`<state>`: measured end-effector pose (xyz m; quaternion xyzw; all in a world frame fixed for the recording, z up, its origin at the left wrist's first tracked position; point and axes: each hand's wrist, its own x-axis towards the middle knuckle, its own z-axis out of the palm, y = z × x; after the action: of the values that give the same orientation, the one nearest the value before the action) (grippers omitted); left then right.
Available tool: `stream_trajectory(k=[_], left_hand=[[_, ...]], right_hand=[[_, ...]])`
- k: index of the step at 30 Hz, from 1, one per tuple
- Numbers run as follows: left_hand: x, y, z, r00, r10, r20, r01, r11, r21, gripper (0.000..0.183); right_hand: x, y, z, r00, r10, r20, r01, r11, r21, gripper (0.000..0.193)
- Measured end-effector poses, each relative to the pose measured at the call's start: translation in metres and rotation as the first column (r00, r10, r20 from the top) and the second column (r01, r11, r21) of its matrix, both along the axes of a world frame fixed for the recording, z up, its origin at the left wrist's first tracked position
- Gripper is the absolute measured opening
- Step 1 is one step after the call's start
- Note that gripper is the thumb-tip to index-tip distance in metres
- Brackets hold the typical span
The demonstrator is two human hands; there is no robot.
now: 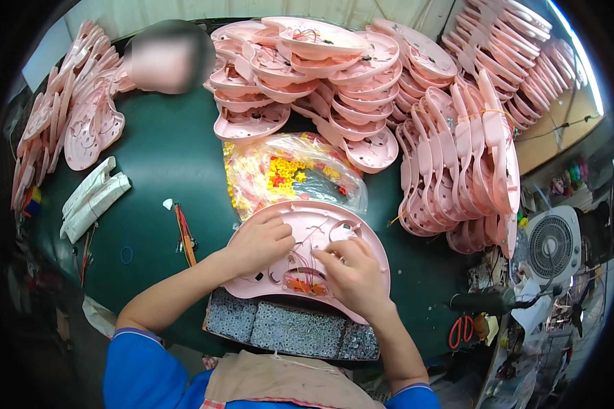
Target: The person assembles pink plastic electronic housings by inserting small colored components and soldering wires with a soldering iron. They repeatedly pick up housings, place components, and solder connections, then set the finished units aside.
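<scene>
Pink plastic shell [303,217] lies centrally, long axis roughly nine-to-three o'clock, domed edge toward twelve. Left hand [260,242] and right hand [355,276] curl over it; I cannot tell whether fingers clamp. Parts bag [260,151] crowds twelve; hardware tray [273,349], six.

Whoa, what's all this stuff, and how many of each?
table: one, dark green, middle
front shell: one, pink, near side
wires: several, red, inside it
other shells: many, pink, back, left, right
plastic bag: one, clear, middle
small pieces: many, yellow and red, at bag
packets: two, white, left
wire bundles: two, reddish, left
ring: one, blue, left
metal bits: many, silver, near edge
scissors: one, red, right
fan: one, grey, right
clutter: uncounted, mixed, far right
other person: one, blurred, back left
apron: one, tan, bottom
sleeves: two, blue, bottom
left hand: one, bare, on front shell
right hand: one, bare, over front shell
</scene>
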<state>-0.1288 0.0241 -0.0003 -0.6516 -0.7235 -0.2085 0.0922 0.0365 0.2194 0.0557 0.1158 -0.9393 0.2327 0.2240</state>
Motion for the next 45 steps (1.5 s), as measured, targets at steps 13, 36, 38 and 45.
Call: stream_trajectory(k=[13,36,38,45], left_hand=[[0.042,-0.020,0.003,0.860,0.249,0.446,-0.127,0.950,-0.286,0.012],[0.030,0.000,-0.025,0.924,0.195,0.328,-0.124,0.966,-0.225,0.012],[0.030,0.000,-0.023,0.913,0.195,0.359,-0.123,0.969,-0.215,0.012],[0.027,-0.002,-0.018,0.937,0.111,0.331,-0.078,0.991,-0.111,0.009]], right_hand=[[-0.007,0.024,-0.035,0.940,-0.339,-0.046,0.324,0.926,-0.192,0.014],[-0.029,0.003,-0.046,0.989,-0.028,0.149,0.018,0.998,0.065,0.017],[-0.031,0.004,-0.053,0.989,0.006,0.146,-0.016,0.997,0.072,0.017],[-0.028,0.010,-0.051,0.942,-0.020,0.335,-0.052,0.977,0.204,0.014]])
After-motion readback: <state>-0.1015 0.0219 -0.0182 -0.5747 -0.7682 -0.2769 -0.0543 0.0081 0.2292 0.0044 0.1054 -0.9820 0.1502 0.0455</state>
